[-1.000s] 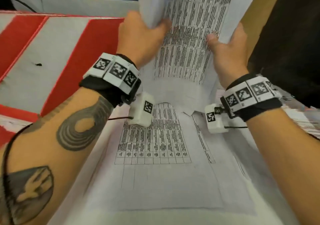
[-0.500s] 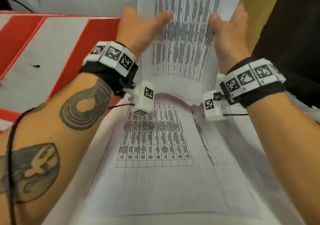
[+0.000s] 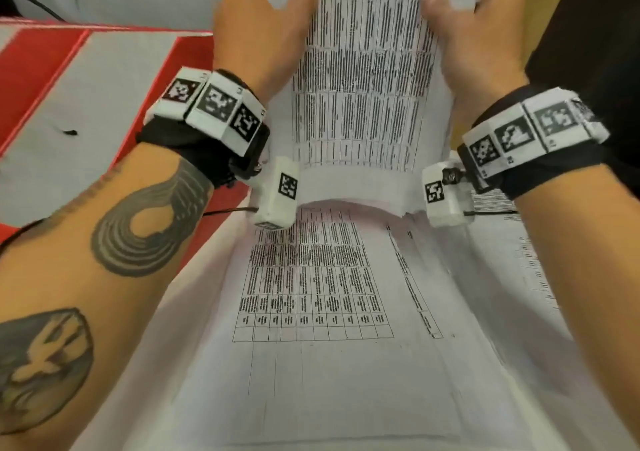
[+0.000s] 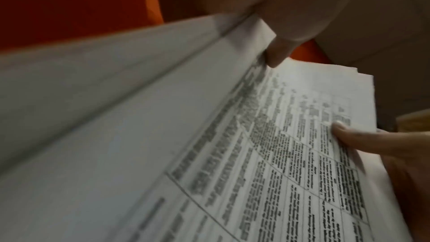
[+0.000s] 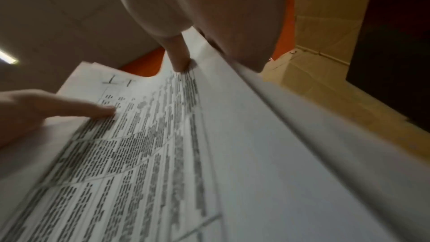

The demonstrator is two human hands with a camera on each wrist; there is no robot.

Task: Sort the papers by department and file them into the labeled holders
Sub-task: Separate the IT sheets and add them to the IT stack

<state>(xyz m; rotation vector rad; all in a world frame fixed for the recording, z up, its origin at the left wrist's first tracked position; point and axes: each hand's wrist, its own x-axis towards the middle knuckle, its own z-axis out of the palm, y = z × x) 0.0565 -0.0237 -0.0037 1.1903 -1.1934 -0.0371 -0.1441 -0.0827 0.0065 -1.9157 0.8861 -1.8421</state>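
A stack of printed table sheets (image 3: 367, 69) stands upright between my two hands, above the table. My left hand (image 3: 273, 14) grips its left edge with the thumb on the printed face. My right hand (image 3: 467, 17) grips the right edge the same way. In the left wrist view the stack (image 4: 232, 135) runs under my left thumb (image 4: 277, 54). The right wrist view has the stack (image 5: 163, 154) pinched by my right thumb (image 5: 179, 58). More printed sheets (image 3: 311, 294) lie flat on the table below my wrists.
A red and white striped board (image 3: 86, 86) lies to the left, with a grey wall (image 3: 121, 0) behind it. Further loose sheets (image 3: 519, 260) lie to the right. A dark surface (image 3: 588, 34) and a brown panel (image 3: 543, 3) stand at the far right.
Both hands have lifted the stack higher and further from me. The folded-over left part has straightened, and my left thumb now lies on the printed face.
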